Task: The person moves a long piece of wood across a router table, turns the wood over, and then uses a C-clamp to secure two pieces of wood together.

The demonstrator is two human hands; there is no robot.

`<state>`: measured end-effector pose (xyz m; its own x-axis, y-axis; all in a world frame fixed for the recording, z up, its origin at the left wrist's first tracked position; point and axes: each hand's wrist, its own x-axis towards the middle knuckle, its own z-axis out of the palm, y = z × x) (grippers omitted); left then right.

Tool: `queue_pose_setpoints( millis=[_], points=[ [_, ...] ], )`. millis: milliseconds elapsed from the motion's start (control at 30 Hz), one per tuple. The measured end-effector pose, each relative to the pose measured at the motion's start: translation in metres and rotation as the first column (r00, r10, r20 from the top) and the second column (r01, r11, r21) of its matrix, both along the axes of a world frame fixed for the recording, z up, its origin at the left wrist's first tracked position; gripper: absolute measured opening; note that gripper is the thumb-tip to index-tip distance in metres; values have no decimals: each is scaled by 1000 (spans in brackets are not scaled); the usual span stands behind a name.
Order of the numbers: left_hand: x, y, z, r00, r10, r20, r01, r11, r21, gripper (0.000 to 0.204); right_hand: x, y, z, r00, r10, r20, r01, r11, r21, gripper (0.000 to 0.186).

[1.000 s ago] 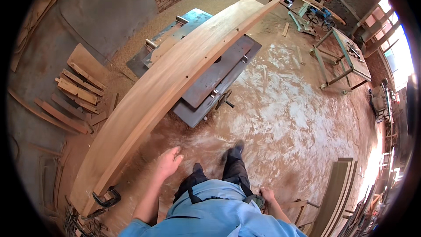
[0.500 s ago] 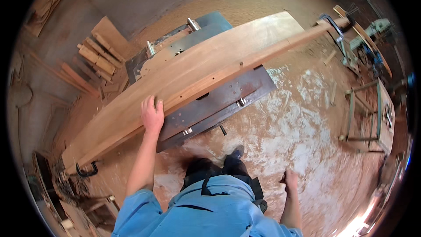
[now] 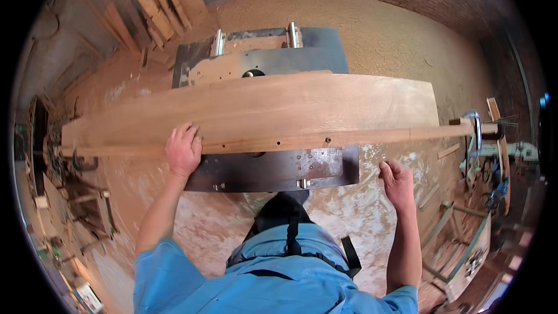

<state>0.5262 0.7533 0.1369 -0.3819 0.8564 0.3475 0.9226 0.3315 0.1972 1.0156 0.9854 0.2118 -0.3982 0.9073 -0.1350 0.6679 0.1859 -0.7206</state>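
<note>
A long pale wooden panel [image 3: 256, 104] with a curved far edge lies across a dark metal machine table [image 3: 261, 177]. Along its near side runs a narrow wooden strip [image 3: 302, 139] with a few dark holes. My left hand [image 3: 184, 150] is closed over this strip, its fingertips on the panel. A clamp [image 3: 478, 134] grips the strip's right end; a second, dark clamp [image 3: 86, 164] hangs at the left end. My right hand [image 3: 397, 183] is raised apart from the wood, right of the machine table, with its fingers curled. What it may hold is hidden.
Sawdust covers the floor [image 3: 401, 52] beyond the machine, and two metal rods [image 3: 292, 36] stand on its far side. Timber pieces [image 3: 157, 9] lean at the back left. A wooden-topped stand [image 3: 465, 273] is at the lower right. Scrap strips [image 3: 429, 196] lie on the floor.
The view has turned, so the panel now lies nearly level across it. My right hand has risen toward the strip's right part. My left hand stays on the strip.
</note>
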Motion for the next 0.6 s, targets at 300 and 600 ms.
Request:
queue_pose_setpoints(
  millis=[300,600],
  points=[
    [12,9,18,997,62,36,-59,995,-75,34,-83,152,16,885,409,224,-465,815,347,22],
    [23,38,24,911,337,237,-335,941,-51,33,-137,268,-43,580,663,473,-728,683,-66,70]
  ],
)
